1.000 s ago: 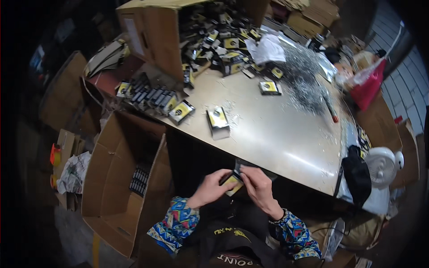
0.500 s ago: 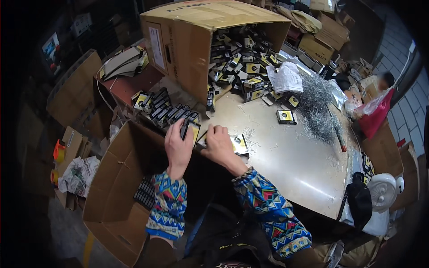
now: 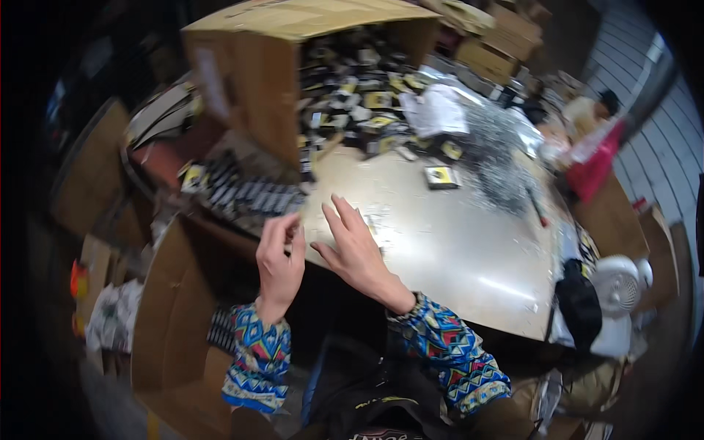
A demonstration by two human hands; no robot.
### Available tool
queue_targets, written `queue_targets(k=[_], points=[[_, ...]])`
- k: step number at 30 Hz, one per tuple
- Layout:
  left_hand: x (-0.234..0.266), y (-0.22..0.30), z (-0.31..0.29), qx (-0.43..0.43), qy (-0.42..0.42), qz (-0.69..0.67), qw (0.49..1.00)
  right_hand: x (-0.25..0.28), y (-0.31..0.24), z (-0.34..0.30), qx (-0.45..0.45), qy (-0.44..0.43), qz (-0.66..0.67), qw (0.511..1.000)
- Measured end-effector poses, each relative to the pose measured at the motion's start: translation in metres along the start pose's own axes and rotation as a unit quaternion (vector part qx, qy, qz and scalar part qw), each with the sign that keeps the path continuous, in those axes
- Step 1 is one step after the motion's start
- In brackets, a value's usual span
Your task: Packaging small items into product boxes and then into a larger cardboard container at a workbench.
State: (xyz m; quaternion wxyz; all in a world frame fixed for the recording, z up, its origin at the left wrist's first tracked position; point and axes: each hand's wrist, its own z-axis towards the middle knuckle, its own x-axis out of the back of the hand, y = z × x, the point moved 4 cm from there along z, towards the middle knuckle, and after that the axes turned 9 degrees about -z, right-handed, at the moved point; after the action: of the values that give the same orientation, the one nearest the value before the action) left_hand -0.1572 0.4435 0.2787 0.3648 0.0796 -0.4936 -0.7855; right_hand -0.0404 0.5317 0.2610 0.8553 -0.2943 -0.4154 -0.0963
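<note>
My left hand (image 3: 280, 264) is at the table's near edge, its fingers half curled and the thumb apart, with nothing visible in it. Just beyond it, black small boxes (image 3: 268, 196) stand in a packed row. My right hand (image 3: 359, 253) hovers beside it over the metal tabletop (image 3: 447, 253), empty, with fingers stretched and spread. A single yellow, white and black small box (image 3: 440, 177) lies farther right on the table. Motion blur softens the fingers and the boxes.
A large carton (image 3: 249, 103) lies on its side, spilling many small boxes (image 3: 367, 110). A white plastic bag (image 3: 438, 111) and a heap of thin clear bits (image 3: 499, 158) lie right of it. An open carton (image 3: 165, 315) stands lower left, a white fan (image 3: 616, 286) at right.
Both hands have let go of the small boxes they held; the right fingers have spread. The box by my right hand is gone from that spot. The whole view has shifted.
</note>
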Motion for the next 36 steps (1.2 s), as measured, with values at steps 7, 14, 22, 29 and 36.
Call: queue_targets(k=[7,14,22,29,36], points=[[-0.076,-0.016,0.009,-0.186,-0.420,0.249,0.853,0.109,0.190,-0.117,-0.219,0.049,-0.252,0.941],[-0.110,-0.016,0.028,-0.119,-0.494,0.252,0.823,0.254,0.339,-0.227,-0.452,0.121,-0.430,0.772],[-0.119,0.018,0.003,0.044,-0.403,0.116,0.907,0.202,0.333,-0.186,-0.389,-0.043,-0.348,0.852],[-0.122,0.007,-0.065,0.343,-0.277,-0.312,0.841,0.155,0.251,-0.172,-0.318,-0.050,-0.144,0.936],[-0.056,-0.049,-0.178,0.544,-0.121,-0.406,0.724,0.173,0.234,-0.185,-0.265,0.058,-0.203,0.941]])
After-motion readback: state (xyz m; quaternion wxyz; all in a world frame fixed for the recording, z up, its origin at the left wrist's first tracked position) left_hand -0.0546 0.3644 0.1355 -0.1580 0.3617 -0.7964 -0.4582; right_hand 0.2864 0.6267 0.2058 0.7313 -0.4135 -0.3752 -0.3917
